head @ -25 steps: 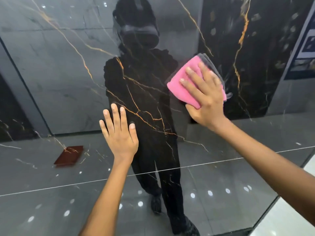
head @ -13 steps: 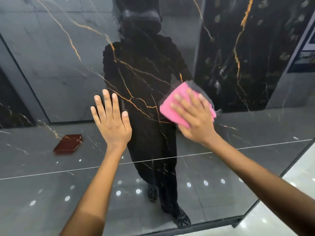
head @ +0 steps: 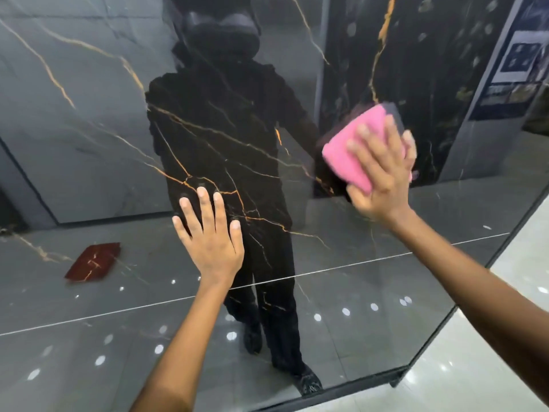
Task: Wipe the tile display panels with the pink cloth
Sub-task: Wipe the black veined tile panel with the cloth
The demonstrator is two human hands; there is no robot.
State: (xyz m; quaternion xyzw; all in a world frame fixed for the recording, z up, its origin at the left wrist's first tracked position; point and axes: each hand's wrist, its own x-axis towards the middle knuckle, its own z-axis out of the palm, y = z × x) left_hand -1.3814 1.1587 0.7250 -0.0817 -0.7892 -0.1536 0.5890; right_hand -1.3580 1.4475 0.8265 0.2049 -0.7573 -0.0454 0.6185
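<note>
My right hand (head: pixel 383 176) forms the working grip: fingers straight and spread, palm flat, pressing the pink cloth (head: pixel 353 150) against the tile display panel (head: pixel 89 129). Nothing is pinched or curled round; the cloth is held to the surface by pressure alone. The cloth lies under the fingers and palm of this hand and extends past them to the upper left, where its folded pink body is exposed. A grey edge of the cloth shows at its top right corner, above the fingertips. The hand and cloth are slightly motion-blurred.

My left hand (head: pixel 211 236) is released: fingers extended and a little apart, palm laid flat on the same panel, lower and to the left of the cloth, well apart from it. It holds nothing.

The panel is glossy black stone with thin orange-gold veining. A fine horizontal joint line (head: pixel 386 257) crosses it below both hands. Its surface reflects a dark standing figure between the two hands, ceiling spotlights as white dots, and a red tile sample (head: pixel 93 261) lying on the reflected floor at lower left. Pale floor tiles (head: pixel 475 382) meet the panel's lower right edge.
</note>
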